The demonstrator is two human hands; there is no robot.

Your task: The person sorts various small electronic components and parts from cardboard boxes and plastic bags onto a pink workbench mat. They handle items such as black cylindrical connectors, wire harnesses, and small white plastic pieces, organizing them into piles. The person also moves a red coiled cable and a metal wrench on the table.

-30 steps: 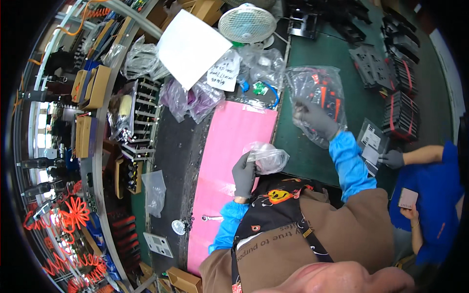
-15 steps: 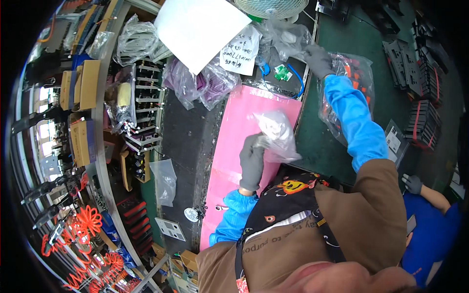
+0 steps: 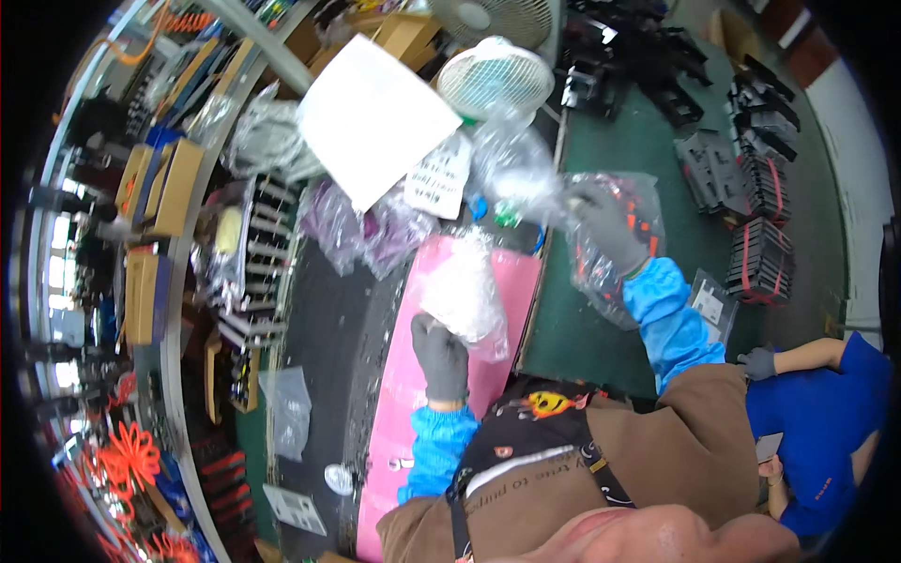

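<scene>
My left hand (image 3: 439,361), in a grey glove, is closed on the lower left edge of a clear plastic bag with white contents (image 3: 462,293). That bag is over a pink sheet (image 3: 399,441) on the dark bench. Farther off and to the right, my right hand (image 3: 608,225), also gloved in grey, grips the end of another clear plastic bag (image 3: 514,167), which stretches toward the fan. What that bag holds cannot be made out. Below my right hand lies a clear bag of orange and dark parts (image 3: 593,272).
A small fan (image 3: 496,80) stands at the back, beside a white sheet (image 3: 371,122) and bags of purple items (image 3: 338,225). Strapped stacks of dark parts (image 3: 760,261) sit on the green bench at right. A co-worker in blue (image 3: 817,422) is at lower right. Shelving lines the left.
The whole view has shifted, showing more of the far end. The clear bag in my right hand now looks lifted and drawn out. My left hand still holds the bag with white contents.
</scene>
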